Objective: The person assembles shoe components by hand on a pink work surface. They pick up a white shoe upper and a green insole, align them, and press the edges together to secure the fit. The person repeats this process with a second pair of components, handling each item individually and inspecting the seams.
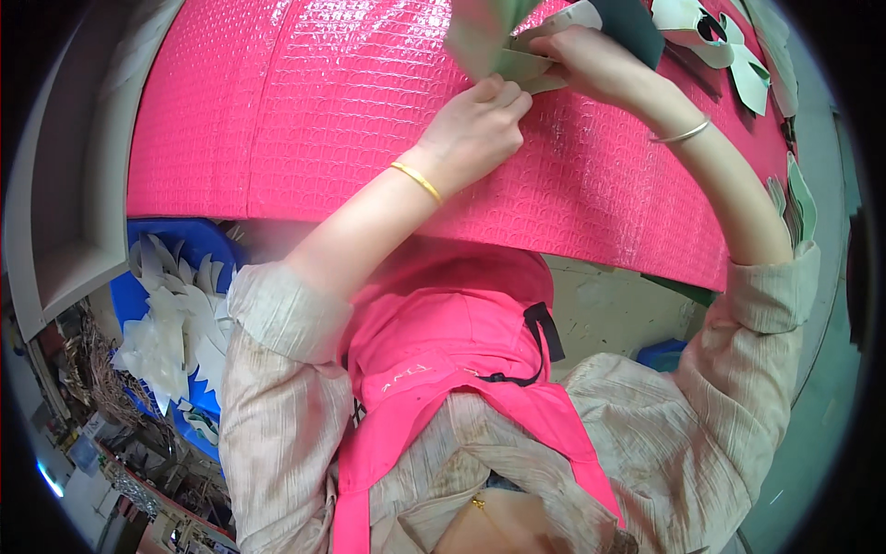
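Observation:
Both hands are out over the far part of a pink, glossy quilted table cover [341, 138]. A thin, flexible pale green piece [480, 42], like cut leather or lining, stands up between them, partly blurred. My left hand [480, 127] is closed, its thumb and fingers pinching the near edge of this piece. Just right of it, my right hand [595, 69] is closed on the folded pale green material. Its fingertips are partly hidden. Behind my right hand is a dark green piece [635, 32]; I cannot tell whether the hand touches it.
More pale green shaped pieces [749, 78] lie at the far right, and stacked pieces [801, 203] sit by the table's right edge. Below the left edge, a blue bin [198, 235] holds white scraps [175, 332]. A grey open-fronted box [65, 185] stands at far left.

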{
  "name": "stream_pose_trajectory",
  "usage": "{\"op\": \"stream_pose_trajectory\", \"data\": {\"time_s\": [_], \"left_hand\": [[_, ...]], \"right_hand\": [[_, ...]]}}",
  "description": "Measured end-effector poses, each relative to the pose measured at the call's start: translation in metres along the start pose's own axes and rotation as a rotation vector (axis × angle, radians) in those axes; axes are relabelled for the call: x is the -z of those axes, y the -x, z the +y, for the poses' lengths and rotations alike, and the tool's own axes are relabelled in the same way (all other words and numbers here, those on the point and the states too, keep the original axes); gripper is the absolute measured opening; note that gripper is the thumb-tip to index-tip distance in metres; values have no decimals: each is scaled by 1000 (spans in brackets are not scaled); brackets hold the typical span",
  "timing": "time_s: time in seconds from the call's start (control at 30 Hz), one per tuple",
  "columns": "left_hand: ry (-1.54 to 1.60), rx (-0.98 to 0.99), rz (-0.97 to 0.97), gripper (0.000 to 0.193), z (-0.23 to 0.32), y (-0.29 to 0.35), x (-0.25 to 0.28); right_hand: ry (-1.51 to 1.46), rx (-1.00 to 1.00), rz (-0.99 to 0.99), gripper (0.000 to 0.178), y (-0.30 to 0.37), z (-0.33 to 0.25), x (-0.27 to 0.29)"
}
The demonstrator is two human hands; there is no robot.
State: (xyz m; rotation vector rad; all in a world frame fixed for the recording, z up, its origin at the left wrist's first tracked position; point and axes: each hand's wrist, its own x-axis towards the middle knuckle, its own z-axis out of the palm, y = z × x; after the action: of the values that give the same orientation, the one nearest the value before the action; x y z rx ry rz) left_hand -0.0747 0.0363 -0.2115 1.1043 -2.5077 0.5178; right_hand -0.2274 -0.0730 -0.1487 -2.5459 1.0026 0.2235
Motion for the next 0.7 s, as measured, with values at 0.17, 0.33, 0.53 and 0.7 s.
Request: {"op": "stream_pose_trajectory", "data": {"time_s": [0.17, 0.33, 0.53, 0.7], "left_hand": [[78, 176, 16, 18, 11, 0, 1], [253, 387, 97, 28, 21, 13, -6], [89, 480, -39, 29, 34, -8, -8], [241, 594, 123, 27, 38, -5, -17]], "right_hand": [[3, 130, 29, 17, -5, 8, -10], [228, 81, -28, 23, -16, -2, 2], [175, -72, -176, 25, -21, -17, 6], [307, 109, -92, 27, -26, -6, 3]]}}
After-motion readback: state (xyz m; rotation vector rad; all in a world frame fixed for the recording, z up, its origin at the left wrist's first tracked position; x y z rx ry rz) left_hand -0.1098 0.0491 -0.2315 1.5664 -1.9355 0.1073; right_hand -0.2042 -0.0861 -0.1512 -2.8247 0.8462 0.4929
